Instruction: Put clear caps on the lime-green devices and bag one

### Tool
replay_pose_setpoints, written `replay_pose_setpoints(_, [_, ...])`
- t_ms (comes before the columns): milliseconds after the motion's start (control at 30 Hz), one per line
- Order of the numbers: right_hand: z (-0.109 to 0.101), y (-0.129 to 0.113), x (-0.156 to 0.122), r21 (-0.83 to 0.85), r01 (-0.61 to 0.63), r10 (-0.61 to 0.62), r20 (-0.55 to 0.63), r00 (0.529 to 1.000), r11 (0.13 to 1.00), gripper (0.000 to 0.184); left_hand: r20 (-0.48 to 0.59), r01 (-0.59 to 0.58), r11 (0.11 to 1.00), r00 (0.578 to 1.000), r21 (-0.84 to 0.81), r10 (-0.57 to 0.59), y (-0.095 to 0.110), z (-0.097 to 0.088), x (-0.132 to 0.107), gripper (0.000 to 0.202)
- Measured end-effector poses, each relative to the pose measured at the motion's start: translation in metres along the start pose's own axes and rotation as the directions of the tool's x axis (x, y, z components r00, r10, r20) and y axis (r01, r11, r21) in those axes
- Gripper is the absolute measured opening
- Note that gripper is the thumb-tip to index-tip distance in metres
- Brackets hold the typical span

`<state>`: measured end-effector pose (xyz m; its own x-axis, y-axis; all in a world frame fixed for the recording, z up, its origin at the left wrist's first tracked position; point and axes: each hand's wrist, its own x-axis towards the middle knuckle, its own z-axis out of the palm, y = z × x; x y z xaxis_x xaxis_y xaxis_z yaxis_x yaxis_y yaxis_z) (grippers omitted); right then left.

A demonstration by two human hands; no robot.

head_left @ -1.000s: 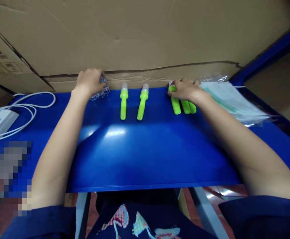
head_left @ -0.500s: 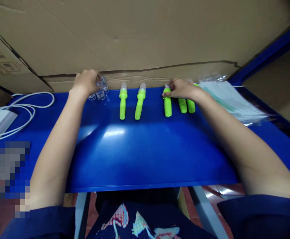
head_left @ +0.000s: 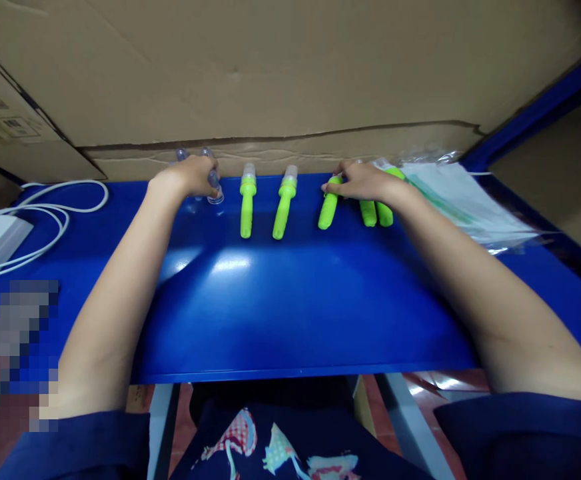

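**Each hand at its own group: clear caps on the left, green sticks on the right**

The left hand (head_left: 186,177) is narrowed at the rear of the tabletop (head_left: 280,307), its thumb and fingers about a clear cap (head_left: 214,179); how firm the pinch is cannot be told. Two further caps (head_left: 182,154) show just behind this hand, partly hidden by it. The right hand (head_left: 363,181) holds a green stick (head_left: 327,212) by its upper end, between thumb and fingers, with the lower end slanting leftward. Two spare sticks (head_left: 368,213) lie beneath the same hand, their upper parts largely covered. Between the hands, apart from both, two clear-topped sticks (head_left: 283,210) lie side by side near the cardboard (head_left: 280,73). A plastic bag (head_left: 463,200) lies just right of the right hand.

The step in hand, by inference, is the positioning of one piece per side. The next move appears to call for a light, steady pinch on the left, sparing the neighbouring caps a knock, and on the right for guiding the held stick without disturbing the pair beside it
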<state>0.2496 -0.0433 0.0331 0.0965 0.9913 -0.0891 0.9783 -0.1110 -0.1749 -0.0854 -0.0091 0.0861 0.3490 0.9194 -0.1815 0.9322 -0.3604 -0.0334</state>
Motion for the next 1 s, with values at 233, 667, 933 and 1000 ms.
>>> replay_pose_setpoints(233, [0.005, 0.001, 0.001, 0.023, 0.129, -0.129, -0.027, 0.991, 0.991, 0.047, 0.028, -0.032, 0.999, 0.999, -0.019, 0.033, 0.003, 0.000, 0.000, 0.045])
replay_pose_setpoints(667, [0.004, -0.029, -0.021, 0.030, 0.268, -0.269, 0.048, 0.962, 0.963, 0.046, 0.019, -0.039, 0.999, 0.999, 0.018, 0.039, 0.007, -0.001, -0.002, 0.044])
replay_pose_setpoints(933, [0.008, -0.055, -0.042, 0.080, 0.405, -0.411, 0.076, 0.909, 0.911, 0.037, 0.033, -0.023, 0.999, 0.999, 0.028, 0.022, 0.008, 0.000, 0.000, 0.044])
replay_pose_setpoints(1000, [0.013, -0.055, -0.040, 0.112, 0.439, -0.446, 0.045, 0.894, 0.892, 0.037, 0.031, -0.039, 0.999, 0.999, 0.021, 0.039, 0.008, 0.001, 0.000, 0.043])
